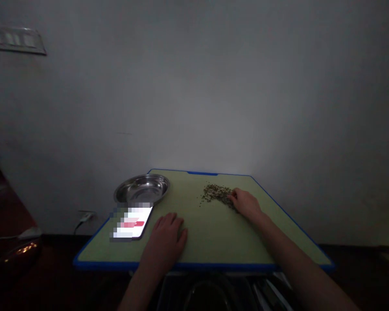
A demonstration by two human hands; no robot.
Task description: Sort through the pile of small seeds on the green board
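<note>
My right hand [245, 202] nearer; grain pile [215, 193] at its 10 o'clock, axis 10-to-4; can't tell grip. Left hand [166, 233] released.

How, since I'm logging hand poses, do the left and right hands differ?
The left hand lies palm down with fingers extended; the right hand has its fingers bent inward. The left hand is beside the phone, the right hand at the grains; whether it pinches any is too small to tell. The left hand is nearer the table's front edge than the right hand. Both are bare.
</note>
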